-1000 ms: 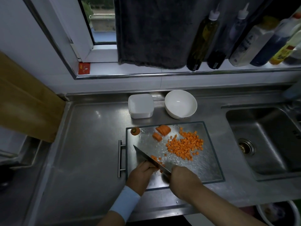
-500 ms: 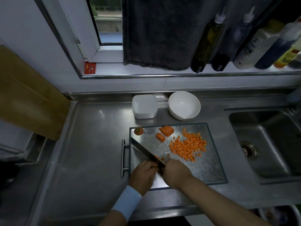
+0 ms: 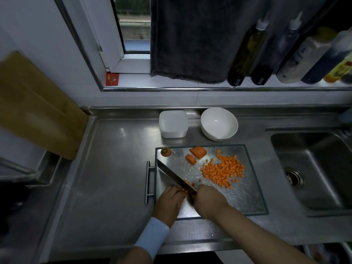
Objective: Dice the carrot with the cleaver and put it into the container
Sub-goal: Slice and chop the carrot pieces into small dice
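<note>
On the glass cutting board (image 3: 245, 195) lies a heap of diced carrot (image 3: 222, 171). Two stacks of carrot slices (image 3: 197, 154) and the carrot's stem end (image 3: 165, 151) sit along its far edge. My right hand (image 3: 208, 200) grips the cleaver (image 3: 172, 174), whose blade runs toward the board's far left corner. My left hand (image 3: 168, 201) holds down small carrot strips (image 3: 185, 188) right against the blade; they are mostly hidden under my curled fingers. The white square container (image 3: 173, 123) stands behind the board.
A white bowl (image 3: 219, 123) sits beside the container. The sink (image 3: 314, 172) lies to the right. Bottles (image 3: 247, 50) line the window ledge beside a hanging dark towel (image 3: 190, 39). A wooden board (image 3: 34, 105) leans at the left wall. A metal handle (image 3: 148, 181) sticks out from the cutting board's left side.
The cleaver and both hands have shifted a little left along the near part of the board, chopping the strips; a few more dice lie beside the blade.
</note>
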`<action>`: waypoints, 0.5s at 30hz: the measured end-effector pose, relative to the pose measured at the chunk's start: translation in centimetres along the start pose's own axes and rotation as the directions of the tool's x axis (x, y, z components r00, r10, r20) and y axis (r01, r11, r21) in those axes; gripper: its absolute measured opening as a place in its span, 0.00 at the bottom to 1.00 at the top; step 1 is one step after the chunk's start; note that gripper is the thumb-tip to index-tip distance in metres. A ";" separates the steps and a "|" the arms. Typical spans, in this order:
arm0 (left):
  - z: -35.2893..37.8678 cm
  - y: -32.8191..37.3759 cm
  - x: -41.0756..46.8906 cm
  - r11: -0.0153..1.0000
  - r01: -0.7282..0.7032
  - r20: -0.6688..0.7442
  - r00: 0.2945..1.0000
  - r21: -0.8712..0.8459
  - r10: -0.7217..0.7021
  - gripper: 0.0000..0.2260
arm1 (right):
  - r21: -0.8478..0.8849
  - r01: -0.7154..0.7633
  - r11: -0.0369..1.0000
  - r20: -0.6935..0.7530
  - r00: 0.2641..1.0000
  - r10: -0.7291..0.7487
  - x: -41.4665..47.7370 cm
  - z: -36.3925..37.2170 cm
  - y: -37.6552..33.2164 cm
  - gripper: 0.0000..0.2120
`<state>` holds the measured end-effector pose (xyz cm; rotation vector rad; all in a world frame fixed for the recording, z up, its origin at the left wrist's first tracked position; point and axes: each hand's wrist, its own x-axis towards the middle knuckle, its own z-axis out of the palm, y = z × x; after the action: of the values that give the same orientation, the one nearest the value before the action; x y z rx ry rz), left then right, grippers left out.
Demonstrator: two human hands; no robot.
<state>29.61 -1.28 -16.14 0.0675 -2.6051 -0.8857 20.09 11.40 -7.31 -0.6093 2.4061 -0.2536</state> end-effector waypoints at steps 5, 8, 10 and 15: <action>0.0 -0.1 0.1 1.000 0.005 0.016 1.000 0.020 -0.006 0.07 | 0.004 0.010 1.000 -0.023 1.000 -0.009 -0.4 -0.7 -0.1 0.12; 0.0 -0.2 0.1 1.000 0.008 0.023 1.000 0.022 -0.009 0.08 | -0.030 0.021 0.999 -0.069 0.997 -0.023 -1.2 -1.0 0.1 0.08; 0.2 -0.4 0.1 0.999 0.011 0.016 1.000 0.034 -0.011 0.11 | -0.044 0.019 0.999 -0.097 0.995 -0.023 -1.8 -1.0 0.3 0.07; 0.0 -0.2 0.3 0.998 -0.034 -0.040 0.999 0.045 0.036 0.07 | -0.058 0.017 0.998 -0.090 0.996 -0.022 -3.3 -0.9 0.7 0.08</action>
<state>29.32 -1.54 -16.17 0.0516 -2.5808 -0.8062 21.54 13.63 -5.07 -0.6603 2.5034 -0.2256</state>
